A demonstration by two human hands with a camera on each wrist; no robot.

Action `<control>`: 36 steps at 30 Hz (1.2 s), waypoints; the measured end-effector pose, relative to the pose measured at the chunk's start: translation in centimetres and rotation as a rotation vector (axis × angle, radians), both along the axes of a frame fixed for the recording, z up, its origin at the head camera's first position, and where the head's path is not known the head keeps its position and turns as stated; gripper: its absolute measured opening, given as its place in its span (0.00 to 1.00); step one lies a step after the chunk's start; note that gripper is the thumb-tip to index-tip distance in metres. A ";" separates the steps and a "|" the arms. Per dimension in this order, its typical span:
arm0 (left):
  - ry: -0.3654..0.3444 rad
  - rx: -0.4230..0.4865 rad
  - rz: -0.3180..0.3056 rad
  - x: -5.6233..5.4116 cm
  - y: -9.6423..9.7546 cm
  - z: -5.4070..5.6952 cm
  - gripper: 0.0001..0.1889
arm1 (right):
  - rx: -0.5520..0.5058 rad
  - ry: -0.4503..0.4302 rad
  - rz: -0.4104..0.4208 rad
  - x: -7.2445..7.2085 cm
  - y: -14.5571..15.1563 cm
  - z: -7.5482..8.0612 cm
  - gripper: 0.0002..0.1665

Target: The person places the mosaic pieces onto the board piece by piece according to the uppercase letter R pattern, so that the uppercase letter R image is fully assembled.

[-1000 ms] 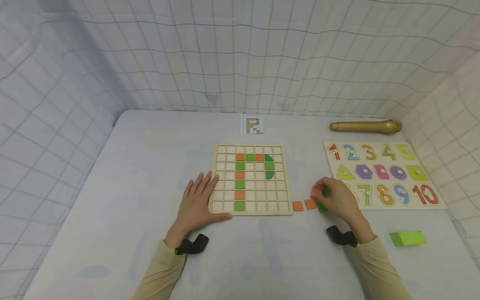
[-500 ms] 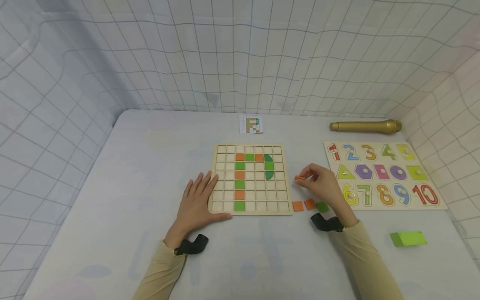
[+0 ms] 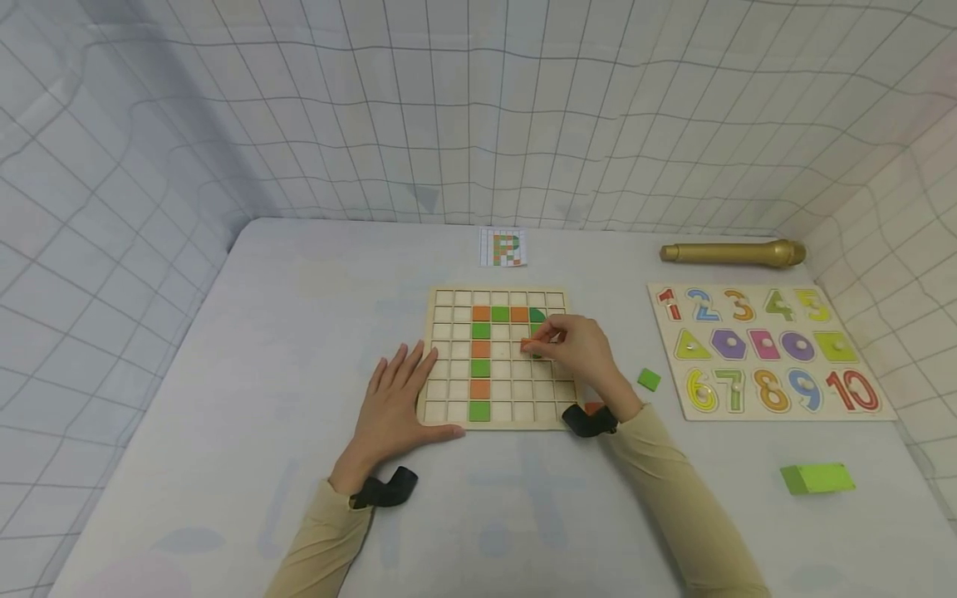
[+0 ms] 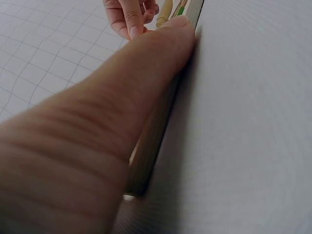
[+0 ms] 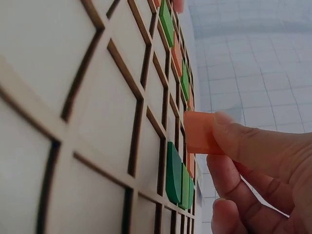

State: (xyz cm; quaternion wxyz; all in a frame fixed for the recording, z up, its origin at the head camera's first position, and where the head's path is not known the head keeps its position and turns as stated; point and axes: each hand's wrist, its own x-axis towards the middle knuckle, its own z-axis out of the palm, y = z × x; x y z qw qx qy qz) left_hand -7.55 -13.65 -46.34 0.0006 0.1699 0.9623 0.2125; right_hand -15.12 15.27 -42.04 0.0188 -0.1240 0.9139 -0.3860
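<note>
A wooden grid board lies mid-table, with orange and green square tiles and dark green rounded tiles in its cells. My right hand pinches an orange square tile between thumb and fingertips, above the board beside the rounded tiles. In the right wrist view the dark green rounded tile shows just below the held one. My left hand rests flat with fingers spread along the board's left edge, its thumb at the front edge. A loose green tile lies to the right; an orange tile is partly hidden under the right wrist.
A pattern card with a tiled letter lies behind the board. To the right are a number and shape puzzle board, a gold microphone and a lime green block. Gridded cloth hangs around the table.
My right hand took an orange tile from the loose ones beside the board and carried it left over the board. The loose green tile shifted slightly. My left hand stayed in place.
</note>
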 end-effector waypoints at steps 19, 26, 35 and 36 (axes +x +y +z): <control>-0.009 0.000 -0.002 0.1 0.1 0.3 0.60 | 0.224 -0.005 0.096 -0.7 -1.6 0.3 0.06; -0.004 0.002 -0.006 0.0 0.0 0.3 0.60 | 0.264 -0.007 0.098 -0.6 -1.6 0.4 0.07; 0.027 0.013 -0.009 0.1 0.0 0.3 0.60 | 0.278 -0.014 0.101 -0.6 -1.5 0.3 0.07; 0.027 0.014 -0.009 0.1 0.0 0.3 0.60 | 0.276 -0.015 0.107 -0.6 -1.4 0.3 0.07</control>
